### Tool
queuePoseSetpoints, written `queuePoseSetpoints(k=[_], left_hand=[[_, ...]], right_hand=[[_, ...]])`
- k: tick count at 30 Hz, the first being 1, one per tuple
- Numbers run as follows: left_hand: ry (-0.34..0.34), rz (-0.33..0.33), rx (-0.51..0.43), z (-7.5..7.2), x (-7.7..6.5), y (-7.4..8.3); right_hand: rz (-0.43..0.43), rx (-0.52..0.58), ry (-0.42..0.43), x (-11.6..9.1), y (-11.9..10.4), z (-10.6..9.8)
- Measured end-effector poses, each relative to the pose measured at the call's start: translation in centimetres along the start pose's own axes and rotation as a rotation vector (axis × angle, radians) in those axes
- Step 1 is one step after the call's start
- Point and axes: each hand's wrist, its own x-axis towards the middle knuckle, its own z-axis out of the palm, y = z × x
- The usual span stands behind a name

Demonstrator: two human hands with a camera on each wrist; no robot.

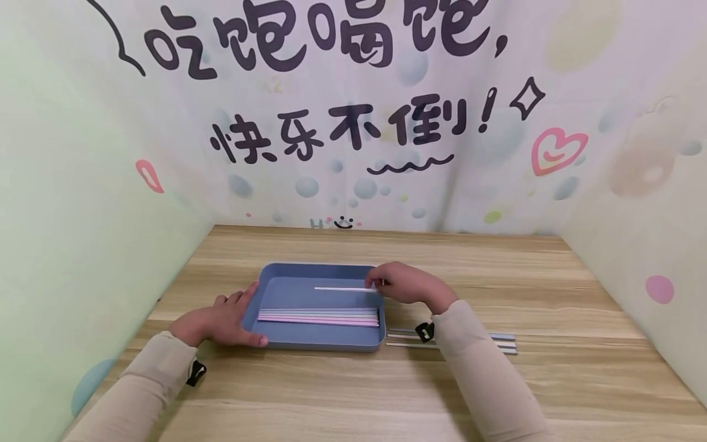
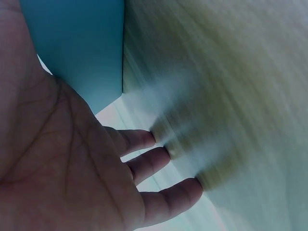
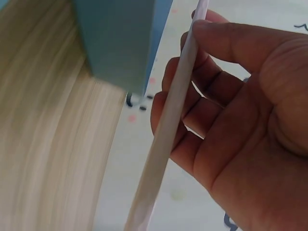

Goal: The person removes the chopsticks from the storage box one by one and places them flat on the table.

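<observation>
Tray (image 1: pixel 276 276) sits mid tabletop (image 1: pixel 552 380), sticks (image 1: pixel 320 317) stacked inside at 6 o'clock, spare sticks (image 1: pixel 505 344) outside at 3 o'clock.

I saw open tabletop (image 1: pixel 552 380) along the near edge and toward the right edge. The blue tray (image 1: pixel 287 273) sat mid-table, loose sticks (image 1: pixel 505 344) just right of it, walls closing three sides.

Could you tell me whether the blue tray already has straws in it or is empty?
Not empty: a row of straws lies along the tray's near side, and the right hand holds a white straw above it.
</observation>
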Motion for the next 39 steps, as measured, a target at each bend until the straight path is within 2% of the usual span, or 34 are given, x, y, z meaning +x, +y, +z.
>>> queuePoseSetpoints(k=[10,21,30,39], left_hand=[[0.017,-0.001,0.008,-0.2,-0.2,0.3],[0.016,-0.010,-0.004,0.0,0.0,0.2],[0.017,0.011,-0.010,0.0,-0.1,0.2],[0.031,0.028,-0.004,0.1,-0.1,0.3]], right_hand=[[0.052,0.038,0.046,-3.5,2.7,-0.5],[0.100,0.019,0.043,-7.6,5.4,-0.4],[0.049,-0.023,0.051,-10.5,6.6,-0.3],[0.045,0.025,0.029,-12.2,7.3,0.1]])
